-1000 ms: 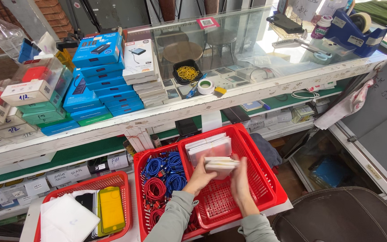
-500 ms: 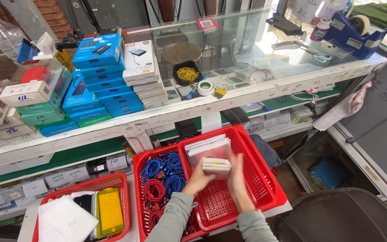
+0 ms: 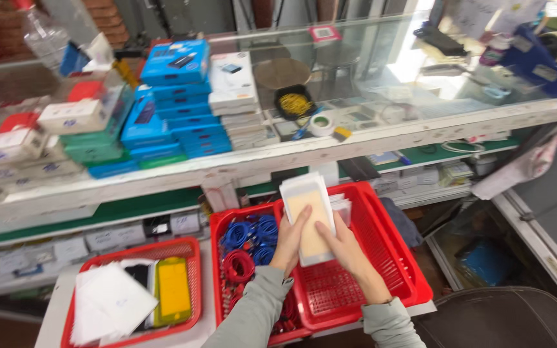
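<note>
Packet stack (image 3: 309, 222) now upright, basket-hidden bottom.

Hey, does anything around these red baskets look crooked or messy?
Yes: the right red basket sits tilted, overlapping the middle basket of coiled cables. Both hands hold a flat pack above it.

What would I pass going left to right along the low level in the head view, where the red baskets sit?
White sheets → yellow flat case in the left red basket → blue and red cable coils → left hand → stack of clear packets → right hand → right red basket → dark seat.
</note>
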